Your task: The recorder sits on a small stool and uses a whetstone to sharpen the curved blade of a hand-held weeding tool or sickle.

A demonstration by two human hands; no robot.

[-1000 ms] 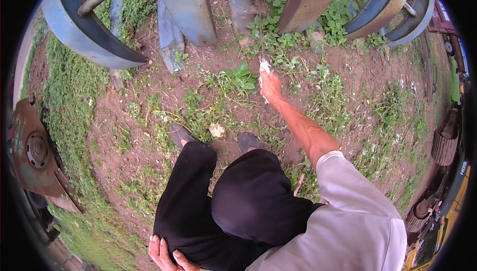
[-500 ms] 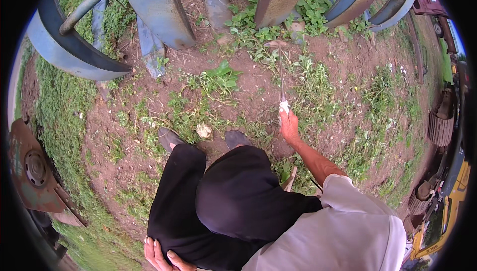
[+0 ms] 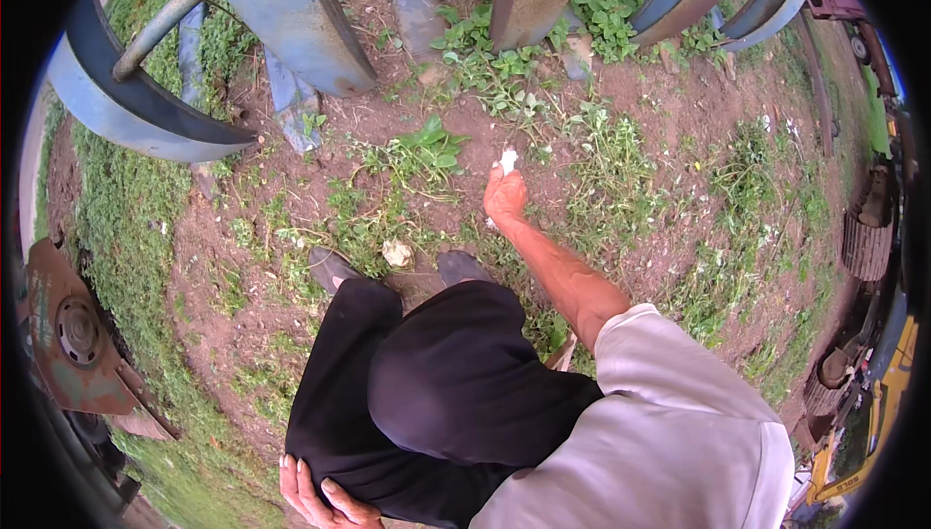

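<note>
My right hand [image 3: 504, 197] is closed and held out over the soil ahead of my feet. A white wrapped grip [image 3: 509, 160] sticks out of the fist; it belongs to a thin-shafted hand tool, whose shaft and head I cannot make out now. Low weeds [image 3: 427, 153] grow just left of that hand. At the lower left, my left hand [image 3: 330, 502] lies on the black trouser leg with fingers apart, holding nothing. A pale, roundish lump [image 3: 397, 254] rests on the ground between my two grey shoes.
Large curved blue metal blades [image 3: 291, 15], rusty at the edges, stand across the far side. Leafy plants [image 3: 611, 5] grow between them. A rusty metal part [image 3: 78, 330] is at the left rim. Machinery with a yellow arm [image 3: 887, 403] lines the right rim.
My right hand has swung left and farther out. The tool's thin shaft and head, seen before on the soil ahead, no longer show. My left hand stays on the leg.
</note>
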